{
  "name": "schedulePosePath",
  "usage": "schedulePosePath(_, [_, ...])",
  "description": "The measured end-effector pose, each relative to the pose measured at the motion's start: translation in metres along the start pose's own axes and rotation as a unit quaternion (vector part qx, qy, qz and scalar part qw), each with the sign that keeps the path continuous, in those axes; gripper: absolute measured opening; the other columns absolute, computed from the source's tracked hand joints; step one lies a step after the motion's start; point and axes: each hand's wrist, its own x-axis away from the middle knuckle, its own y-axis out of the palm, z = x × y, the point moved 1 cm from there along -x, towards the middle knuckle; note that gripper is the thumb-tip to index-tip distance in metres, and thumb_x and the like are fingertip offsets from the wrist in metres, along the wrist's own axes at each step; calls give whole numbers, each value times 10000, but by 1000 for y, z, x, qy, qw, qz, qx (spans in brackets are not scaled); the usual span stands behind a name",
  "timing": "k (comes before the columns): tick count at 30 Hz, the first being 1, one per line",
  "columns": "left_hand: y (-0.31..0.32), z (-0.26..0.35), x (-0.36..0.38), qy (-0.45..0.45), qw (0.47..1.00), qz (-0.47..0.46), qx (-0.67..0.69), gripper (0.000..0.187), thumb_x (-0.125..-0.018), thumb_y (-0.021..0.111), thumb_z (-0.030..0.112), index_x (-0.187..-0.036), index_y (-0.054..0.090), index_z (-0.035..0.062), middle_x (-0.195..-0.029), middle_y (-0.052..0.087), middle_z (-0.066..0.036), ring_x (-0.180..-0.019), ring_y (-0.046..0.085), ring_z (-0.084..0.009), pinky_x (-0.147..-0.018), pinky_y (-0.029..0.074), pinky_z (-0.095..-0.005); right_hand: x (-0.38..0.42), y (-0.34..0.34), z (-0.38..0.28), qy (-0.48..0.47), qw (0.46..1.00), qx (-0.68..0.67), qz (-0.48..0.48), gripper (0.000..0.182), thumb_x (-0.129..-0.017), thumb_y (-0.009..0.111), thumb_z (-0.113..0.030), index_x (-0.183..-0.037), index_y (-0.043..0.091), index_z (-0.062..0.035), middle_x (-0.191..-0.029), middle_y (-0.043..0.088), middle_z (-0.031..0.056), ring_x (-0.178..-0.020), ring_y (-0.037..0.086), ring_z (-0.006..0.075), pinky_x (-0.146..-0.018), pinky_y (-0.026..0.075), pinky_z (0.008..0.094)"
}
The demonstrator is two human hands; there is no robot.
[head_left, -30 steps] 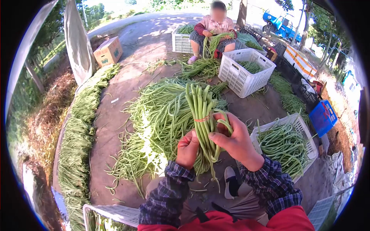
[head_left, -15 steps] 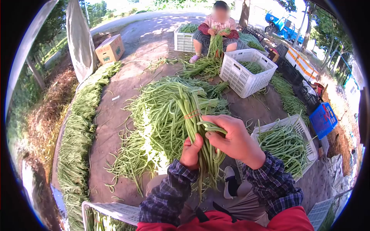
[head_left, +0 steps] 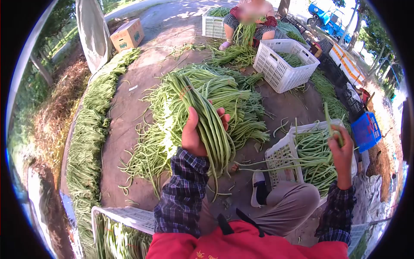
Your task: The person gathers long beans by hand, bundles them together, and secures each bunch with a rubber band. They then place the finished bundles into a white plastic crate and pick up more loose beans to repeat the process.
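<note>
My left hand [head_left: 193, 139] is wrapped round a bundle of long green beans [head_left: 210, 129], thumb on the near side and fingertips showing past the far side. A reddish band circles the bundle near its upper end, and the loose ends hang down. Over on the right, my right hand [head_left: 343, 156] is closed on a few long beans [head_left: 328, 115] above a white crate of beans [head_left: 281, 166]. Thin bean strands stretch leftward from that crate toward the bundle. Behind the bundle lies a large heap of long beans [head_left: 246, 108] on the ground.
A long row of beans [head_left: 88, 142] runs down the left. Bundles stand in a white crate [head_left: 125, 218] at lower left. Ahead, another person [head_left: 254, 19] sits holding beans beside a white crate [head_left: 282, 71]. A cardboard box [head_left: 127, 35] and blue crate [head_left: 366, 131] stand farther out.
My right hand has left the bundle and swung right, over the crate, with beans in it. My left hand has moved up and left, tilting the bundle leftward. The view has dipped slightly.
</note>
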Motion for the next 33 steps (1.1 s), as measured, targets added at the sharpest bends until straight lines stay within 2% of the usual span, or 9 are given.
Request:
schedulePosePath(7, [-10, -12, -8, -87, 993, -36, 64, 558, -851, 401, 515, -1094, 527, 29, -1163, 528, -127, -1091, 480, -310, -926, 377, -432, -45, -174, 201, -149, 922, 297, 200, 264, -839, 566, -184, -1065, 545, -48, -675, 494, -3, -506, 411, 31, -460, 336, 172])
schedulePosePath(8, [-8, -15, -7, -92, 994, -9, 55, 568, -854, 391, 517, -1086, 531, 17, -1179, 519, -129, -1104, 472, -316, -929, 373, -438, -42, -167, 177, -154, 922, 295, 200, 264, -839, 566, -184, -1065, 545, -48, -675, 494, -3, -506, 411, 31, -460, 336, 172])
schedulePosePath(9, [-8, -17, -7, -101, 993, -20, 55, 532, -858, 399, 501, -1071, 541, 35, -1197, 504, -137, -1126, 455, -328, -935, 368, -440, -35, -159, 156, 36, 982, 27, 185, 257, -850, 558, -225, -1052, 538, -67, -636, 453, -21, -467, 377, 31, -426, 314, 182])
schedulePosePath(10, [-9, -20, -7, -108, 992, -33, 60, 482, -854, 430, 476, -1054, 546, 53, -1204, 495, -143, -1139, 441, -334, -936, 367, -450, -26, -138, 130, 224, 932, -243, 148, 253, -862, 551, -267, -1039, 530, -87, -598, 412, -40, -428, 344, 30, -392, 291, 191])
schedulePosePath(14, [-9, -25, -10, -111, 993, -14, 23, 370, -865, 454, 391, -992, 539, 54, -1194, 494, -151, -1138, 440, -335, -872, 432, -440, -25, -49, 60, 175, 895, -407, 53, 216, -903, 468, -318, -945, 499, -109, -556, 350, -51, -408, 293, 30, -379, 266, 191])
schedulePosePath(21, [-20, -17, -14, -132, 991, 4, -24, 381, -882, 455, 378, -1049, 499, 38, -1055, 576, -115, -1031, 526, -283, -793, 482, -437, -25, 69, -31, 124, 883, -413, -187, 270, -922, 416, -349, -934, 483, -88, -572, 336, -47, -443, 291, 22, -402, 251, 174])
schedulePosePath(26, [-30, -12, -24, -100, 993, 56, -35, 353, -878, 478, 355, -1013, 494, 29, -970, 584, -141, -919, 569, -282, -759, 490, -425, -26, 121, -61, 133, 795, -514, -292, 323, -921, 399, -383, -958, 477, -72, -628, 347, -39, -464, 265, 19, -408, 233, 169])
schedulePosePath(32, [-29, -13, -34, -78, 985, 148, -42, 324, -875, 479, 320, -958, 508, 8, -881, 588, -140, -831, 575, -271, -748, 481, -404, -18, 154, -54, 153, 818, -476, -284, 292, -895, 483, -354, -910, 486, -63, -644, 380, -43, -488, 314, 27, -432, 263, 173])
schedulePosePath(33, [-27, -14, -33, -77, 983, 154, -60, 299, -875, 474, 303, -944, 512, 15, -849, 586, -136, -797, 574, -261, -739, 477, -395, -12, 163, -54, 61, 884, -358, -293, 282, -856, 553, -320, -919, 489, -52, -651, 413, -34, -509, 364, 40, -456, 297, 181])
